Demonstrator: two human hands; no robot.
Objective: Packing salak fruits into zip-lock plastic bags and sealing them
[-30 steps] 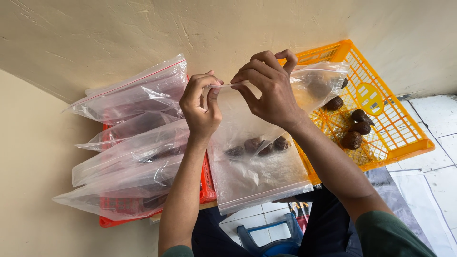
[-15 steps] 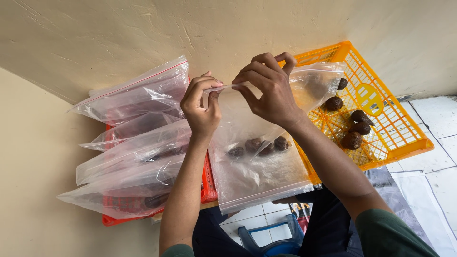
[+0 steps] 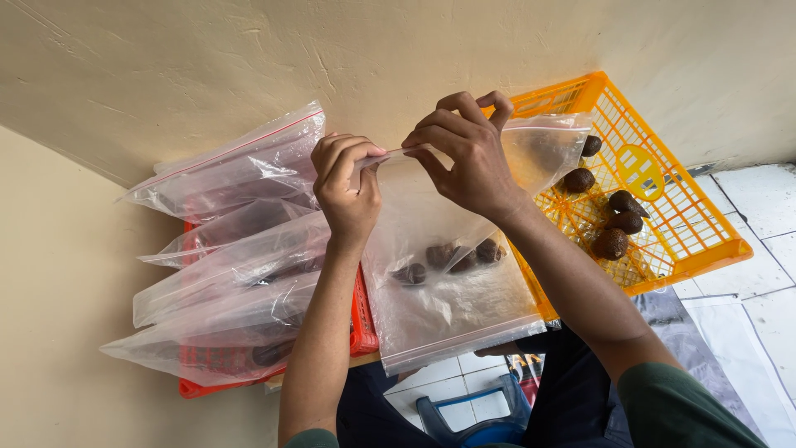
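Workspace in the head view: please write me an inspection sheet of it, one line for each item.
Surface: pale beige wall fills the top; white floor tiles at right.
Job's things: clear zip bag held up, with several dark brown fruits inside.
Clutter: orange basket with loose dark fruits; red basket under a pile of filled clear bags.
Grippers: left hand and right hand both pinch the bag's top edge.
Cables: nothing seen.
Surroundings: blue plastic stool below; the person's dark green sleeve.
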